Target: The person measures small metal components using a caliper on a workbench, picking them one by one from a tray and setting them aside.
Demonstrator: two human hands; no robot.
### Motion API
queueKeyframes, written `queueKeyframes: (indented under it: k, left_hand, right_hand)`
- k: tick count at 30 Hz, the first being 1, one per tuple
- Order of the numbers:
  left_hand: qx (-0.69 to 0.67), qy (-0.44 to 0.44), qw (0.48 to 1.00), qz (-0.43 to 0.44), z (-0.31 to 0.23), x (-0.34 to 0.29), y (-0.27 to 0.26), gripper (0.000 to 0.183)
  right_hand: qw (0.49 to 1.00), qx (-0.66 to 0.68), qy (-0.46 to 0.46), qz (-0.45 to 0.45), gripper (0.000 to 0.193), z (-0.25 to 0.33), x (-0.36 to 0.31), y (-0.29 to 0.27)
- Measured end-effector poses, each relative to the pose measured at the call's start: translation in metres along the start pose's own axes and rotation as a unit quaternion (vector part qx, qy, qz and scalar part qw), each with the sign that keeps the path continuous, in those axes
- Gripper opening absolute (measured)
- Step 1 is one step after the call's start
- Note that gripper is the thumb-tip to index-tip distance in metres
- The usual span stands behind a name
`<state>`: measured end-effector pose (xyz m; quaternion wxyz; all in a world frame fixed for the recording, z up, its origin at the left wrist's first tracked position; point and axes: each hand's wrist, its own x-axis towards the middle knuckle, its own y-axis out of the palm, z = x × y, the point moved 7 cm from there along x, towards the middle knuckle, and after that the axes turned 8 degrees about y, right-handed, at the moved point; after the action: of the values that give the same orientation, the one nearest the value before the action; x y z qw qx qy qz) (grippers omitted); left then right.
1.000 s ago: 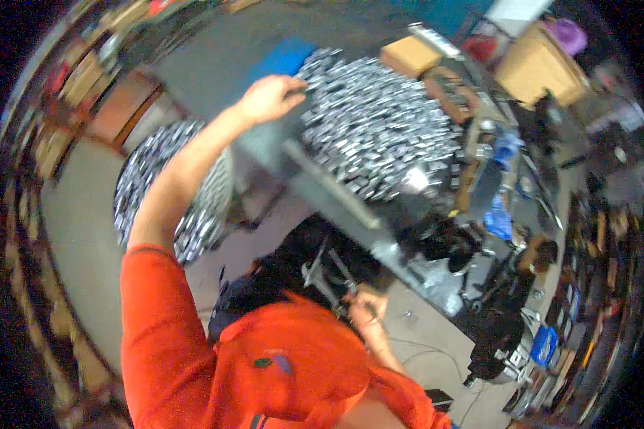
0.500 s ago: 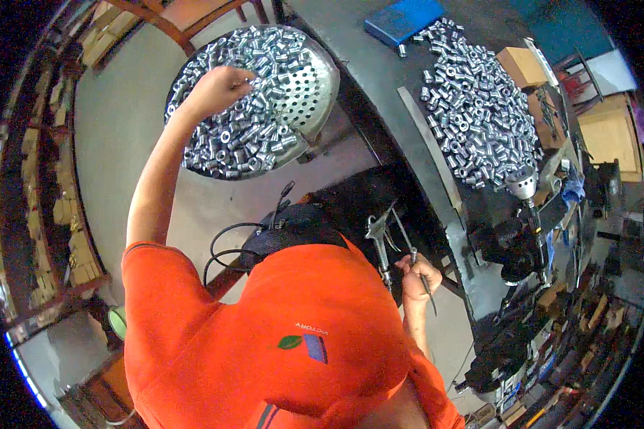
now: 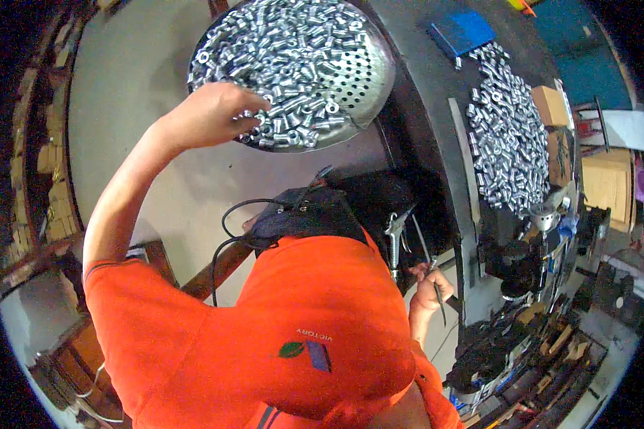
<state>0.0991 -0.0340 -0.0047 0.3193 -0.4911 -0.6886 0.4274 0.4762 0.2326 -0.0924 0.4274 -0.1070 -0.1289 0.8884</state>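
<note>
My left hand (image 3: 218, 114) reaches over the near-left edge of a round perforated metal pan (image 3: 371, 75). Its fingers are drawn together against the heap of small shiny metal sleeves (image 3: 286, 53) lying there; whether a sleeve is between the fingertips is hidden. Low on the right, beside my torso, my right hand (image 3: 429, 289) is closed around a slim, dark pointed tool (image 3: 440, 306). The tool's tip points down, and a small silvery end shows above the fist. Just left of that hand is an air blow gun (image 3: 393, 232) with a coiled part below it.
On the dark workbench (image 3: 426, 79) to the right lies a second heap of metal sleeves (image 3: 508, 136), bordered by a flat metal strip (image 3: 465, 157). A blue box (image 3: 461, 32), a small cardboard box (image 3: 549, 106) and a machine with a round holed metal head (image 3: 544, 217) surround it.
My left hand has moved from the middle of the heap to the pan's near-left edge. The whole view has shifted, placing pan and bench higher and further right. My right hand keeps the tool.
</note>
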Motion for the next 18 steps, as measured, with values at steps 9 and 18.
queueKeyframes:
  k: [9,18]
  left_hand:
    - [0.002,-0.077,0.995,0.070,0.001,-0.027,0.014,0.026]
    - [0.038,-0.003,0.999,0.000,0.004,0.042,0.015,0.024]
  right_hand:
    - [0.995,0.063,-0.054,0.050,0.029,0.023,0.015,0.024]
    - [0.996,0.037,-0.078,0.009,0.028,0.001,0.010,0.007]
